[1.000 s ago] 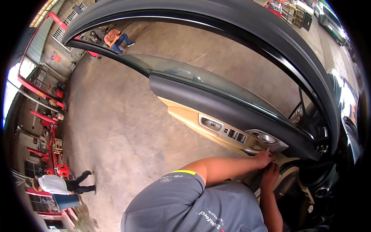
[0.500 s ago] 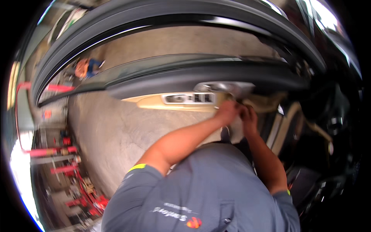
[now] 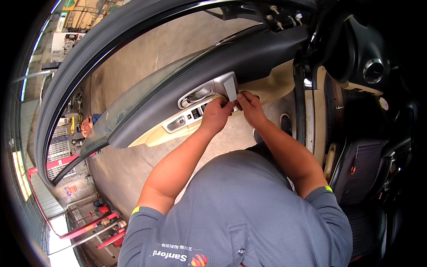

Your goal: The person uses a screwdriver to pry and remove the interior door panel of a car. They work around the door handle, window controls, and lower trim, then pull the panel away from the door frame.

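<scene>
An open car door with a black and beige inner panel point(image 3: 167, 115) stands in front of me. Set into it are a silver door-handle trim point(image 3: 229, 88) and a window switch panel point(image 3: 177, 123). My left hand point(image 3: 218, 115) is closed, fingertips bunched just below the trim's lower end and beside the switches. Opposite it, my right hand point(image 3: 252, 109) is closed too, thumb and fingers pinched together at the trim's lower corner. The two sets of fingertips nearly meet. Whatever lies between them is too small or covered to make out.
The door's window frame point(image 3: 55, 102) arches over the left and top. On the right are the door sill point(image 3: 310, 120), a black seat point(image 3: 358, 171) and the dark dashboard with a round vent point(image 3: 372, 70). Red workshop equipment point(image 3: 91, 227) stands at lower left, beyond the concrete floor point(image 3: 111, 164).
The view has turned and sharpened, so the door now slants up to the right. My hands appear further left and higher, fingertips at the trim's lower end.
</scene>
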Demonstrator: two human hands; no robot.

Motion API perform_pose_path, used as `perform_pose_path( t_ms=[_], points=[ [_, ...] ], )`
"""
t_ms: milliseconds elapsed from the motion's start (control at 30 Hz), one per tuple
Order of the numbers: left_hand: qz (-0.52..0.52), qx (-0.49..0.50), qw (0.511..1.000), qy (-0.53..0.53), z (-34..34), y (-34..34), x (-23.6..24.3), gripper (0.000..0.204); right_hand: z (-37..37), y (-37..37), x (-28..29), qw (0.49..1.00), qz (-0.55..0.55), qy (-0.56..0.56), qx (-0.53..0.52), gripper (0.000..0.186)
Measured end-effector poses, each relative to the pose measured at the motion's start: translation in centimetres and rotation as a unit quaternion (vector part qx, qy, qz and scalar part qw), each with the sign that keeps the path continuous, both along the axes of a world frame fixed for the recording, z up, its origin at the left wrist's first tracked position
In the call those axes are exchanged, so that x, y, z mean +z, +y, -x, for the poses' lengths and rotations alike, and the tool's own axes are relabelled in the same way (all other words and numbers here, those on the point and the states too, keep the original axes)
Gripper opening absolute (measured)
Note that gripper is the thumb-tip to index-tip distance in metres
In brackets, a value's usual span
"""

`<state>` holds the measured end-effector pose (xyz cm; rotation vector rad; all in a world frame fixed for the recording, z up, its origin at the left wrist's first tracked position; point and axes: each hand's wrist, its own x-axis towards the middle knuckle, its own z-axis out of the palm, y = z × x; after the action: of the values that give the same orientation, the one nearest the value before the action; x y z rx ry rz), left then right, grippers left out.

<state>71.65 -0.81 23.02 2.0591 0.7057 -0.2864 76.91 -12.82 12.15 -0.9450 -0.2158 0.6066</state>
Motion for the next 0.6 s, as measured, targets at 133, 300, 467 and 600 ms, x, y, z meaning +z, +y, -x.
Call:
perform_pose_path(
  t_ms=[133, 300, 467, 600],
  points=[
    [0.176, 0.097, 0.979, -0.031, -0.3, -1.1, 1.7, 0.019, -0.5, -0.1, 0.1, 0.999, 0.031, 0.007, -0.024, 0.024],
    [0.403, 0.145, 0.9, -0.076, -1.1, -1.3, 3.1, 0.011, -0.4, -1.0, 1.3, 0.996, 0.08, -0.03, -0.04, 0.026],
    [0.284, 0.105, 0.949, -0.081, -0.7, -2.1, 2.5, 0.019, 0.1, -3.5, 1.2, 0.976, 0.194, -0.098, -0.016, 0.028],
    [0.178, -0.037, 0.983, -0.006, 1.2, -3.4, 1.6, 0.028, 1.7, -9.2, -0.8, 0.977, 0.212, -0.02, 0.004, 0.028]
  ],
)
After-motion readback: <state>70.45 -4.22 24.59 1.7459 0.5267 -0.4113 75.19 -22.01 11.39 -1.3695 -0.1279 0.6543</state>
